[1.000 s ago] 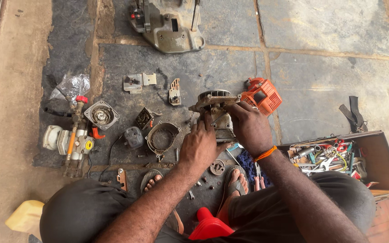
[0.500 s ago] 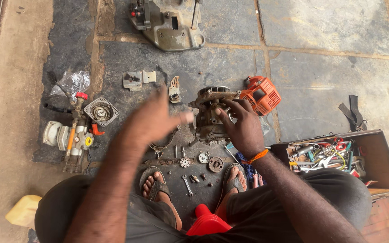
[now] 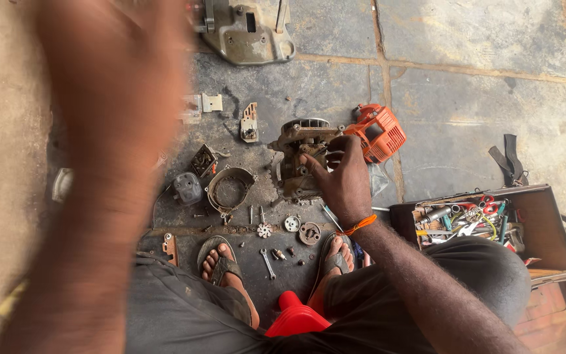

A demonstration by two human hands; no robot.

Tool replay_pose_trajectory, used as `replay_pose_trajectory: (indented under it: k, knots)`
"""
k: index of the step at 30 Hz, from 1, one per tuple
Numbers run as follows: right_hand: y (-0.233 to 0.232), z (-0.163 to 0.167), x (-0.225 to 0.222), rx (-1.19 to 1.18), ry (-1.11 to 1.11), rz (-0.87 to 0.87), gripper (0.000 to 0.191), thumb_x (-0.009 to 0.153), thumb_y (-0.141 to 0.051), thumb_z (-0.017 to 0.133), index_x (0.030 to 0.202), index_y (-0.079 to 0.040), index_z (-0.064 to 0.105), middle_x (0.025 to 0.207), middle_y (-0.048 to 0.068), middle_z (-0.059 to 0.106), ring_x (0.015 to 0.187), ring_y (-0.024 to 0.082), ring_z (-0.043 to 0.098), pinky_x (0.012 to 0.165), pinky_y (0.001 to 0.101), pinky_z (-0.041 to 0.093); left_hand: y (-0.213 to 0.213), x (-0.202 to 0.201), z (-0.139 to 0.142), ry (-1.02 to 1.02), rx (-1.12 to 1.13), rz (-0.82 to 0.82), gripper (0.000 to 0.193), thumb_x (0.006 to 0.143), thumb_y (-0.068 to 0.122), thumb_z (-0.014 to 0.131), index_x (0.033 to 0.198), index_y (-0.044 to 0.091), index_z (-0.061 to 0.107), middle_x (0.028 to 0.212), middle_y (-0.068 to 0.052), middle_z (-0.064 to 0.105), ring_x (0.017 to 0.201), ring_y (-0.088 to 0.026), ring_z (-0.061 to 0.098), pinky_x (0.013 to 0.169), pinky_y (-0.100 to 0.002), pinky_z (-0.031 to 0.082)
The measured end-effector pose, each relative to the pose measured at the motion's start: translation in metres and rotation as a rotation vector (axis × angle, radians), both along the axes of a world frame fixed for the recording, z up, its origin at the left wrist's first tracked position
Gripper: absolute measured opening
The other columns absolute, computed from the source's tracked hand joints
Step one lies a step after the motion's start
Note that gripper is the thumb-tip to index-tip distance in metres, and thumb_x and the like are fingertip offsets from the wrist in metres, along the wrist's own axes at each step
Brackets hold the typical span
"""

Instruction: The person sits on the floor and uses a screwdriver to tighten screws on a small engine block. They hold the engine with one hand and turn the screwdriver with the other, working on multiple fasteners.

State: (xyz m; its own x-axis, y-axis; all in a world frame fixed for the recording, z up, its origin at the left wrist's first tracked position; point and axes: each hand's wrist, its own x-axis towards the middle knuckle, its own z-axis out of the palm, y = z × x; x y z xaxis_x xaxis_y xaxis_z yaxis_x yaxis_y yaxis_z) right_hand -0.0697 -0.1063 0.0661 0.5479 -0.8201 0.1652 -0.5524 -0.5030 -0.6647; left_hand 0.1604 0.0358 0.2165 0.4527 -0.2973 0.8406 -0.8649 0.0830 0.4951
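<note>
Since half a second earlier, left hand [image 3: 116,72] lifted close to the camera, blurred, grip impossible to tell. Right hand [image 3: 339,180] fingers curled on the engine [image 3: 302,160], on the floor [image 3: 479,111] ahead of the feet, long axis toward the orange cover [image 3: 378,134] rightward.

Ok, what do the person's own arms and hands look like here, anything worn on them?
Both arms are bare with no sleeves and no gloves. The right hand has an orange band tied round the wrist. The left hand is a close, blurred shape near the camera; no band or watch can be made out on it.
</note>
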Motion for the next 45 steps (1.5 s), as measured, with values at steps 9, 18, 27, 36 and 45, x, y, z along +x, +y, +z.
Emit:
replay_pose_trajectory:
  k: [9, 18, 27, 36, 45]
  knots:
    - [-0.009, -0.006, -0.006, 0.099, 0.02, -0.051, 0.063, 0.088, -0.044, 0.082, 0.118, 0.004, 0.054, 0.111, 0.02, 0.069, 0.1, 0.031, 0.073, 0.083, 0.0442, 0.06, -0.035, -0.132, -0.151, 0.437, 1.379, -0.238, 0.138, 0.071, 0.08, 0.078, 0.155, -0.009, 0.015, 0.153, -0.038, 0.035, 0.136, -0.043, 0.051, 0.096, -0.05, 0.059]
    - [-0.001, -0.008, -0.004, 0.032, 0.041, -0.066, 0.076, 0.084, -0.051, 0.084, 0.123, 0.004, 0.049, 0.115, 0.021, 0.062, 0.102, 0.035, 0.07, 0.081, 0.0478, 0.058, -0.038, -0.151, -0.201, 0.65, 1.078, -0.245, 0.127, 0.074, 0.074, 0.079, 0.155, -0.002, 0.019, 0.137, -0.03, 0.047, 0.117, -0.04, 0.064, 0.085, -0.047, 0.064]
    - [0.0, -0.012, -0.003, 0.059, 0.082, -0.021, 0.073, 0.084, -0.036, 0.083, 0.127, 0.007, 0.043, 0.122, 0.026, 0.054, 0.109, 0.039, 0.064, 0.086, 0.0488, 0.057, -0.038, -0.148, -0.207, 0.746, 1.023, -0.314, 0.125, 0.075, 0.08, 0.067, 0.158, 0.002, 0.017, 0.134, -0.024, 0.046, 0.111, -0.034, 0.069, 0.074, -0.046, 0.068]
    - [-0.016, 0.015, -0.015, 0.281, 0.16, 0.084, 0.054, 0.082, -0.013, 0.074, 0.129, 0.0, 0.051, 0.119, 0.019, 0.071, 0.107, 0.03, 0.075, 0.085, 0.0412, 0.062, -0.041, -0.144, -0.212, 0.53, 0.924, -0.23, 0.127, 0.071, 0.082, 0.075, 0.153, -0.001, 0.024, 0.135, -0.029, 0.047, 0.118, -0.038, 0.064, 0.077, -0.046, 0.066]
    - [-0.033, 0.025, -0.028, 0.335, 0.105, 0.263, 0.043, 0.089, -0.001, 0.067, 0.131, -0.003, 0.055, 0.126, 0.015, 0.072, 0.116, 0.026, 0.073, 0.09, 0.0381, 0.062, -0.055, -0.141, -0.215, 0.665, 1.035, -0.277, 0.13, 0.072, 0.084, 0.071, 0.154, -0.004, 0.022, 0.127, -0.028, 0.055, 0.115, -0.034, 0.067, 0.078, -0.045, 0.066]
